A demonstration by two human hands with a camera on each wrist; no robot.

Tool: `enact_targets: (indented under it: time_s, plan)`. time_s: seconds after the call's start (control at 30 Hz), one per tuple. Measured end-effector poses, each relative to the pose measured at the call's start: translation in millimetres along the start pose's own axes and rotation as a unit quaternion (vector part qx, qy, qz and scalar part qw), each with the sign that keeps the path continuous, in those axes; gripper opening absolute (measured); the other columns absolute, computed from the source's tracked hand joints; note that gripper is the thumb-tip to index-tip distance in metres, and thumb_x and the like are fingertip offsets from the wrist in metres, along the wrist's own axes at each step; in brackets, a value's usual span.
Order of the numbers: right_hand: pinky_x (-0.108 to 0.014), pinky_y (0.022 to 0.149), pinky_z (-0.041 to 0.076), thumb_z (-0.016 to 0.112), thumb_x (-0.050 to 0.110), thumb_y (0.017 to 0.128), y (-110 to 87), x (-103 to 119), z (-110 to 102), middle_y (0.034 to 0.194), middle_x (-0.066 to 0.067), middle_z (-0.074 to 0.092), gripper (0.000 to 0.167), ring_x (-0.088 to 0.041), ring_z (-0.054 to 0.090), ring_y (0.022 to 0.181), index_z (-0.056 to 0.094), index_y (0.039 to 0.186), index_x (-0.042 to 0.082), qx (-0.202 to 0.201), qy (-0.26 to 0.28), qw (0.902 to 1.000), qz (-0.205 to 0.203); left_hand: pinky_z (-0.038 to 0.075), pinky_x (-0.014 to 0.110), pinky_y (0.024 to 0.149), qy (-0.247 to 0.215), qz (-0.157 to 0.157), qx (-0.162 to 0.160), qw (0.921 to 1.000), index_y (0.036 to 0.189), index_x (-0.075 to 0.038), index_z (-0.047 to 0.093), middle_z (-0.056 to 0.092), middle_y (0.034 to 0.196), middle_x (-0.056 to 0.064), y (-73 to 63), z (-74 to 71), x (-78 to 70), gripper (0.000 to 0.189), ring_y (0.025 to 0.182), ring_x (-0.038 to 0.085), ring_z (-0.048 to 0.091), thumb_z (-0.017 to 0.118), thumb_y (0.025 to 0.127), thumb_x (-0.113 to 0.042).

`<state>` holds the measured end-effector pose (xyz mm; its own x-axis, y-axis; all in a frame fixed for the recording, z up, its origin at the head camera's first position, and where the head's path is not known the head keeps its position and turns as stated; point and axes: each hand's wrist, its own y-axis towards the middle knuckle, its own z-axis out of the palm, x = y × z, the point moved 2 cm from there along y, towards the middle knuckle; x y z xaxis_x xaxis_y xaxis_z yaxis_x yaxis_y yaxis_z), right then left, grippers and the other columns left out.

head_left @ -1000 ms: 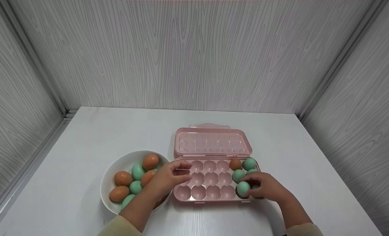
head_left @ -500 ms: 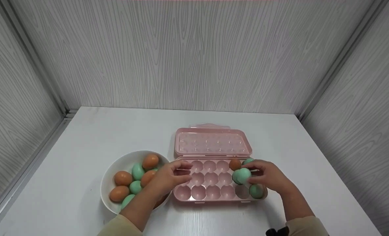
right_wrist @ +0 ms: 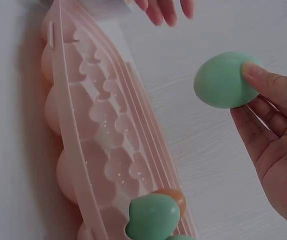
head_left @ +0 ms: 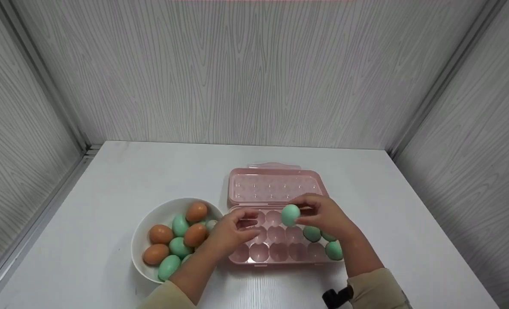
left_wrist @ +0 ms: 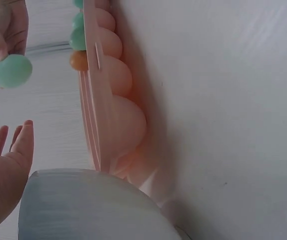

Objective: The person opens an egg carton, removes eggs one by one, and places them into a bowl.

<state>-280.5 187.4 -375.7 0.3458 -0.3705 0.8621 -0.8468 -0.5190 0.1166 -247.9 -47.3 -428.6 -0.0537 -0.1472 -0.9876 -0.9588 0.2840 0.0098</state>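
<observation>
My right hand [head_left: 325,216] pinches a green egg [head_left: 290,215] between thumb and fingers, raised over the pink egg carton [head_left: 268,259]. In the right wrist view the thumb presses on one end of that egg [right_wrist: 226,80]. My left hand [head_left: 232,231] hovers over the carton's left end beside the bowl, fingers loosely bent with nothing between them. Several green eggs sit in the right-hand cups, and an orange egg [left_wrist: 78,60] shows in the left wrist view. The head view hides that orange egg behind my right hand.
A white bowl [head_left: 139,234] of orange and green eggs stands against the carton's left side, partly covered by my left forearm. The carton's lid [head_left: 276,186] lies open behind it. Grey wood-grain panels [head_left: 246,73] enclose the white table [head_left: 164,167] at the back and sides.
The right hand has lifted the green egg from a front cup of the carton and carried it up and left. My left hand has shifted slightly to the right.
</observation>
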Motion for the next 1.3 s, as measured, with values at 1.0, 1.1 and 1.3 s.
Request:
enact_targets:
  time_s: [1.0, 1.1, 1.3]
  plan:
    - [-0.031, 0.087, 0.049, 0.075, 0.031, 0.075, 35.8, 13, 52, 0.107, 0.007, 0.063, 0.036, -0.012, 0.059, 0.101, 0.065, 0.108, 0.024, 0.021, -0.038, 0.9989, 0.021, 0.046, 0.035, 0.093, 0.060, 0.030, -0.052, 0.9964, 0.131, -0.018, 0.046, 0.052, 0.124, 0.003, -1.2, 1.5, -9.8, 0.057, 0.115, 0.024, 0.052, 0.071, 0.080, -0.023]
    - [-0.032, 0.087, 0.050, 0.074, 0.030, 0.076, 36.7, 14, 52, 0.107, 0.007, 0.063, 0.034, -0.012, 0.059, 0.101, 0.065, 0.109, 0.022, 0.027, -0.027, 0.9992, 0.015, 0.046, 0.034, 0.093, 0.055, 0.028, -0.044, 0.9972, 0.129, -0.021, 0.048, 0.052, 0.123, 0.001, -3.0, -2.2, -10.8, 0.054, 0.115, 0.023, 0.051, 0.071, 0.080, -0.023]
    - [-0.029, 0.086, 0.050, 0.070, 0.028, 0.080, 38.8, 13, 51, 0.105, 0.005, 0.064, 0.029, -0.011, 0.060, 0.099, 0.066, 0.108, 0.021, 0.032, -0.016, 0.9993, -0.011, 0.047, 0.031, 0.091, 0.043, 0.018, -0.035, 0.9983, 0.124, -0.027, 0.051, 0.051, 0.123, -0.005, -6.5, -9.6, -11.1, 0.049, 0.115, 0.020, 0.051, 0.071, 0.079, -0.030]
